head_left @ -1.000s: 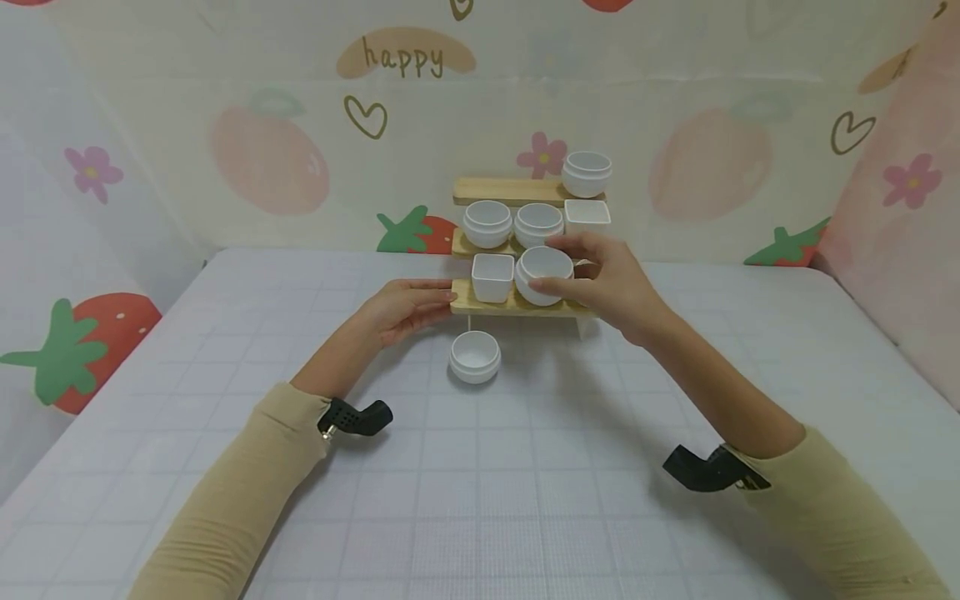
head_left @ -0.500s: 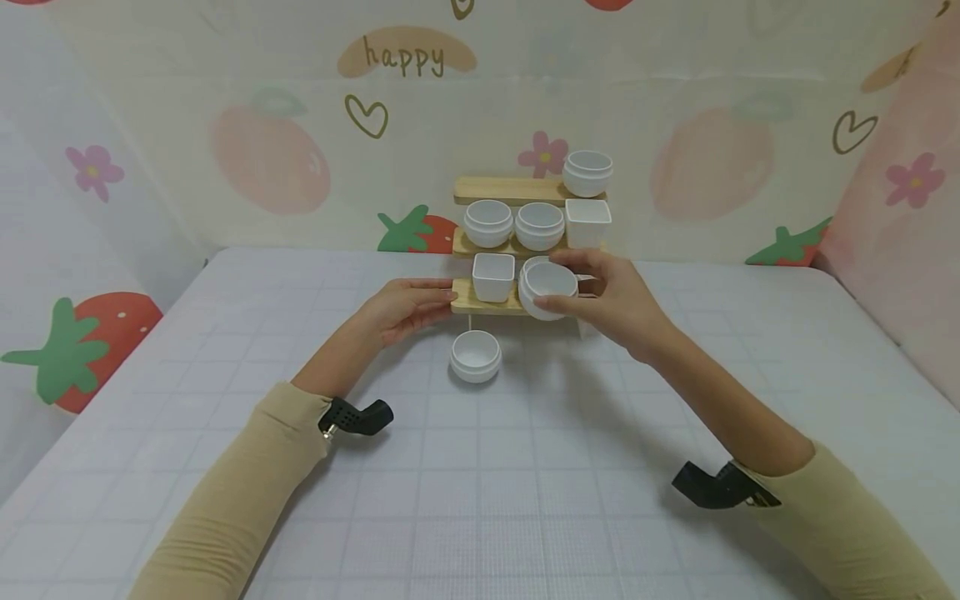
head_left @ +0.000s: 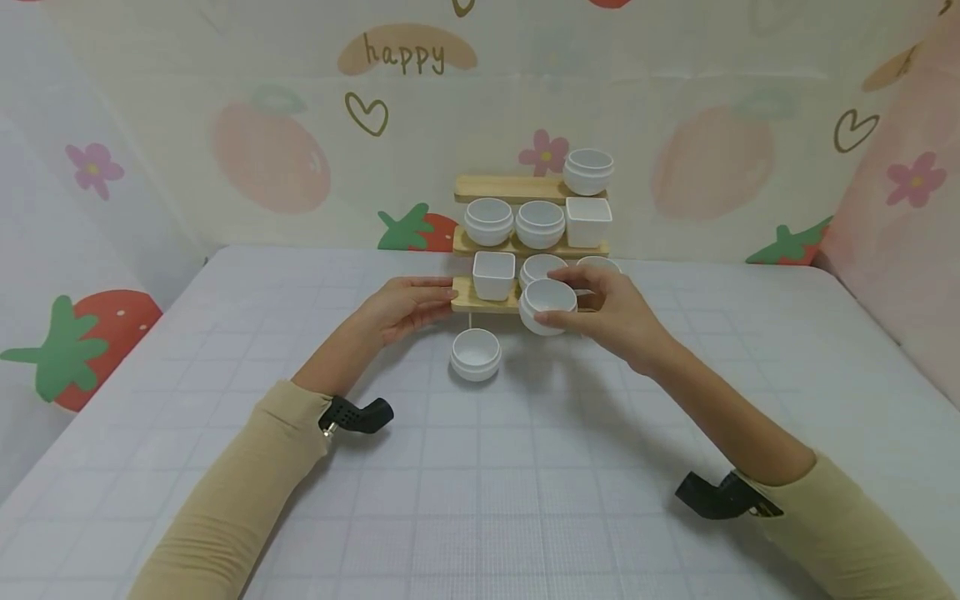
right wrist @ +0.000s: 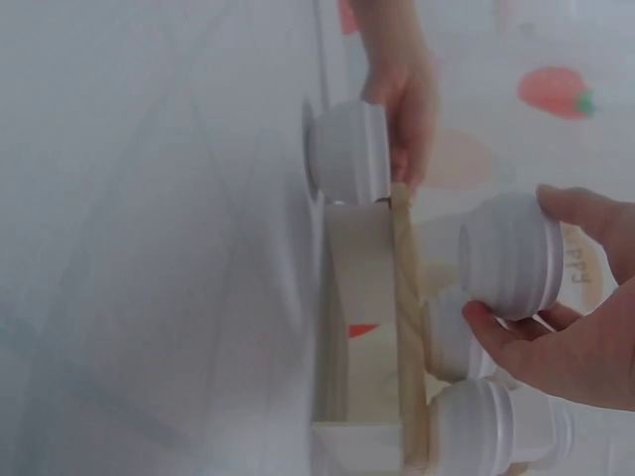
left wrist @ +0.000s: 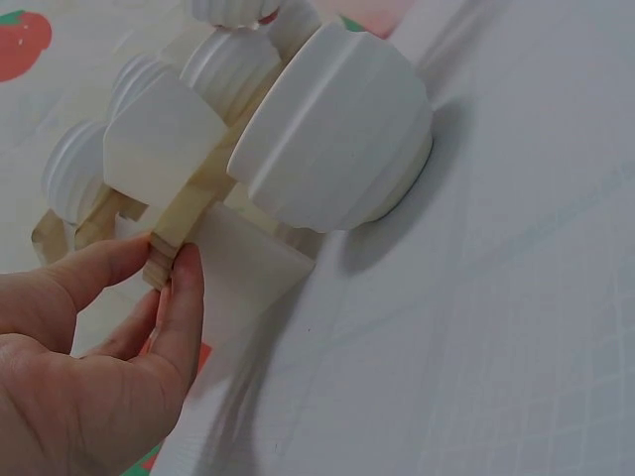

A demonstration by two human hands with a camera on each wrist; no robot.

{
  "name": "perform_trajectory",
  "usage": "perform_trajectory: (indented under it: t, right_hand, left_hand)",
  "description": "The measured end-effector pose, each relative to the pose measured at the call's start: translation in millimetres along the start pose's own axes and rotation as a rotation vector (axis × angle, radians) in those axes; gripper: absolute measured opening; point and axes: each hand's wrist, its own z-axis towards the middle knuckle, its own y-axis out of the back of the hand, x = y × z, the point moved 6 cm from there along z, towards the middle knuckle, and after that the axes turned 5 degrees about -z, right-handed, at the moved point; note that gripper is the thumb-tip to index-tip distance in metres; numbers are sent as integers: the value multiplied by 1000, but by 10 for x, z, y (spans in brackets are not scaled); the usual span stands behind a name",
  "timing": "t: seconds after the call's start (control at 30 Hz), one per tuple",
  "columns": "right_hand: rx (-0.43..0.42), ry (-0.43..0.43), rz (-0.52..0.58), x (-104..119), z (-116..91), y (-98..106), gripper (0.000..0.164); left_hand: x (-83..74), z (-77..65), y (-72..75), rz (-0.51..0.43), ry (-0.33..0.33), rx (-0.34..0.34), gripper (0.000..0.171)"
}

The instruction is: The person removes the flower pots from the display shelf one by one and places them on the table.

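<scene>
My left hand [head_left: 405, 310] pinches the left end of the lowest wooden shelf board [head_left: 463, 297] between thumb and fingers, plain in the left wrist view. With thumb and fingers, my right hand [head_left: 621, 318] grips a round white bowl [head_left: 546, 310] in front of that board; the right wrist view shows this bowl [right wrist: 506, 260] held off the shelf. On the lowest board stand a square white cup [head_left: 493, 277], a round bowl [head_left: 542, 268] partly hidden behind the held one, and another round bowl [head_left: 598, 262] mostly covered by my right hand.
One round bowl [head_left: 476, 355] stands on the table [head_left: 465, 467] before the rack. The middle board [head_left: 551, 250] carries two round bowls [head_left: 488, 222] and a square cup [head_left: 588, 223]. A round bowl [head_left: 588, 172] sits at the right of the top board [head_left: 506, 188]. A patterned cloth backdrop [head_left: 247, 50] hangs behind.
My right hand has drawn the round bowl off the lowest board, forward toward me, uncovering another round bowl behind it. My left hand has stayed at the board's end.
</scene>
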Motion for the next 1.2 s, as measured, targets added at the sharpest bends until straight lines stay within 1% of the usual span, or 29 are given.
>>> perform_trajectory:
  t: [0.27,0.5,0.6,0.83,1.03,1.2]
  right_hand:
    - [22,-4,21,-54,15,-62,60]
    - [43,19,33,-105,17,-125,59]
    - [55,19,54,-137,23,-158,58]
    - [93,-14,61,-194,36,-233,58]
    - [118,-2,64,-229,48,-273,55]
    - [137,-35,46,-284,61,-302,56]
  left_hand:
    - [-3,2,10,3,6,-5,52]
    - [-4,14,20,3,8,-10,52]
    - [-1,13,23,2,12,-12,53]
    - [-8,0,0,8,16,-8,53]
    - [-10,-17,-6,13,14,-7,53]
    - [-11,-19,-8,11,9,-7,52]
